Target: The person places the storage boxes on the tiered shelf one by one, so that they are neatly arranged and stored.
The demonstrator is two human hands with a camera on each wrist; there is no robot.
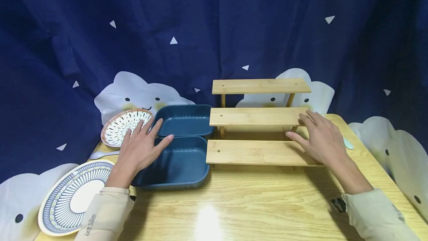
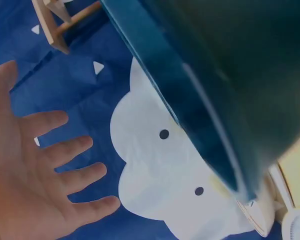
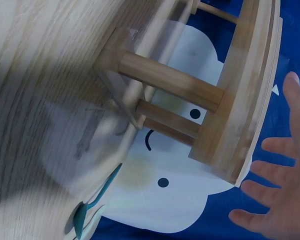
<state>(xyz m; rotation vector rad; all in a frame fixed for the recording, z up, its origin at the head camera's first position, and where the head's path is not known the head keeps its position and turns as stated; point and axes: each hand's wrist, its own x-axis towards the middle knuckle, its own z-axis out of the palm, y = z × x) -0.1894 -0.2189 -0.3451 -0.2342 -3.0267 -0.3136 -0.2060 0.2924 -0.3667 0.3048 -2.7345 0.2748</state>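
My left hand [image 1: 142, 148] hovers over the left side of two dark blue plastic bins, fingers spread and nothing in them. The front bin [image 1: 177, 163] and back bin [image 1: 185, 120] stand one behind the other. In the left wrist view the spread fingers [image 2: 75, 177] show apart from the bin wall [image 2: 190, 100]. Above the right end of a three-tier bamboo shelf [image 1: 257, 116], my right hand [image 1: 321, 137] is held with its fingers extended. The right wrist view has this hand [image 3: 285, 175] beside the shelf's stepped boards [image 3: 240, 100], holding nothing.
A blue-patterned oval plate [image 1: 80, 196] lies at the front left, a red-rimmed patterned dish [image 1: 125, 125] behind it. Between them is a pale spoon [image 1: 103, 154]. A teal spoon [image 3: 90, 210] lies right of the shelf. The blue curtain [image 1: 187, 21] hangs behind the wooden table [image 1: 254, 203].
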